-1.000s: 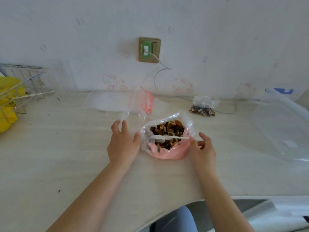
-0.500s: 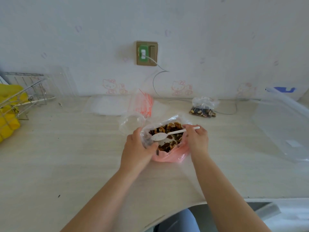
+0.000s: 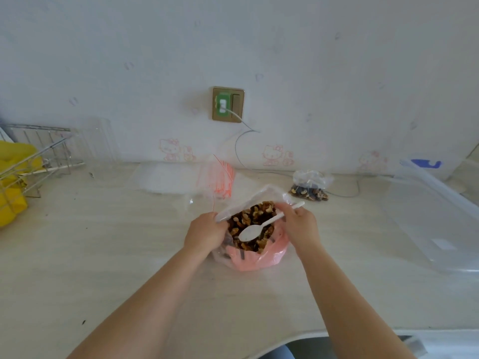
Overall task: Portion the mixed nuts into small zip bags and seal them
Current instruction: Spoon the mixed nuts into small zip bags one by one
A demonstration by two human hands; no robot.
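A large clear and pink plastic bag (image 3: 255,257) full of mixed nuts (image 3: 255,216) sits open on the table centre. My left hand (image 3: 206,233) grips the bag's left rim, which holds its mouth open. My right hand (image 3: 299,224) holds the handle of a white plastic spoon (image 3: 252,231), whose bowl hovers over the nuts. Behind the bag lies a stack of small empty zip bags with red stripes (image 3: 220,177). A small filled zip bag of nuts (image 3: 309,186) rests near the wall at the right.
A clear plastic box lid (image 3: 435,216) lies at the right. A wire rack with yellow items (image 3: 23,174) stands at the far left. A white cable (image 3: 241,149) runs from the wall socket (image 3: 228,104) down to the table. The table's curved front edge is near me.
My right hand picked up the spoon from across the bag and now holds it over the nuts. My left hand moved from beside the bag to grip its rim.
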